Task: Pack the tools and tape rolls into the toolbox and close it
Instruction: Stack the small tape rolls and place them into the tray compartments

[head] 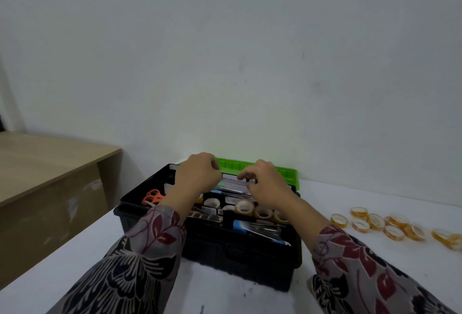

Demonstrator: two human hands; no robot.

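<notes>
A black toolbox point(240, 253) stands open on the white table, its green lid point(287, 173) tipped back against the wall. Inside lie orange scissors point(153, 196), several clear tape rolls point(243, 206), a blue-handled tool point(252, 228) and packaged metal tools. My left hand point(197, 176) and my right hand point(265, 182) are both over the back of the box. Each pinches one end of a flat clear packet point(232, 180) held between them. What the packet contains is too blurred to tell.
Several orange-tinted tape rolls point(390, 225) lie loose on the table to the right of the box. A tan wooden desk point(50, 163) stands lower at the left. A pale wall runs close behind the box.
</notes>
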